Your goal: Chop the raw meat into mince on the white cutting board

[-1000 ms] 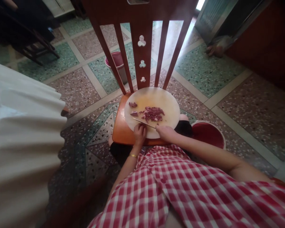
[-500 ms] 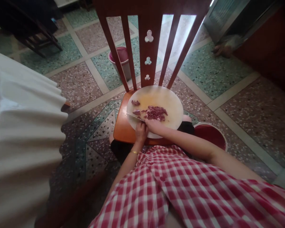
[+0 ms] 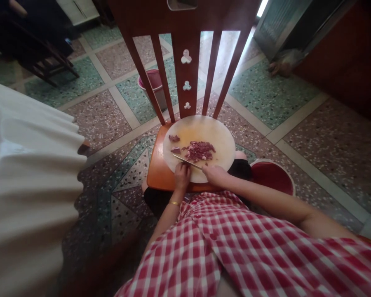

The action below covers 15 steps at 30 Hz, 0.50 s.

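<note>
Green-and-brown speckled terrazzo floor (image 3: 253, 97), reddish-brown slat-backed wooden chair (image 3: 186, 71) on it. Round off-white cutting board (image 3: 223, 144) sits on the seat, yellowish stain toward the back. Dark red chopped meat (image 3: 200, 151) is mid-board: ragged small bits, pale flecks, loose heap. Two larger chunks (image 3: 175, 150) lie left of it. I see the right hand (image 3: 215, 175) clenched on a thin metal-bladed knife (image 3: 185, 159), tip leftward. Left hand (image 3: 182, 177) curled at the near edge, by the blade; can't tell whether it's gripping anything.
</note>
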### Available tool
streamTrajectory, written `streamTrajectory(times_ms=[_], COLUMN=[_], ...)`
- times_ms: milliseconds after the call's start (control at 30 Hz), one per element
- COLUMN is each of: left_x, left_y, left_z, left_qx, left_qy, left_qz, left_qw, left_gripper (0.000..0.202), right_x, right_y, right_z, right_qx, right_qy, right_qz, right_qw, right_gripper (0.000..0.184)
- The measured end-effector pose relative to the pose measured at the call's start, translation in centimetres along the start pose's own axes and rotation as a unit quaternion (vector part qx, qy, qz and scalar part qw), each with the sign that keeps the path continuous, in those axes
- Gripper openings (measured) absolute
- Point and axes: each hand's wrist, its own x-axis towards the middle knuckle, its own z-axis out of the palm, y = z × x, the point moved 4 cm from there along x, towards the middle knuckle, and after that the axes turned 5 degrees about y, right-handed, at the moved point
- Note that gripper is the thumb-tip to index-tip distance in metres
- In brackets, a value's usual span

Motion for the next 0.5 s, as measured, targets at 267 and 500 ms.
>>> streamTrajectory(times_ms=[267,500], left_x=[-0.4,0.1], left_y=[-1.0,-0.4], left_z=[0.6,0.0], left_qx=[0.022,0.013], left_qy=[-0.01,-0.02], left_qz=[-0.006,-0.005], left_qw=[1.0,1.0], left_gripper=[0.012,0.015], right_x=[5.3,2.9], right_y=[-3.9,-1.3], right_z=[-0.8,0.2], right_qx=[0.005,0.011], right_qy=[0.055,0.044], right_qz=[-0.055,-0.039], right_qw=[0.997,0.998], right_gripper=[0.024,0.029])
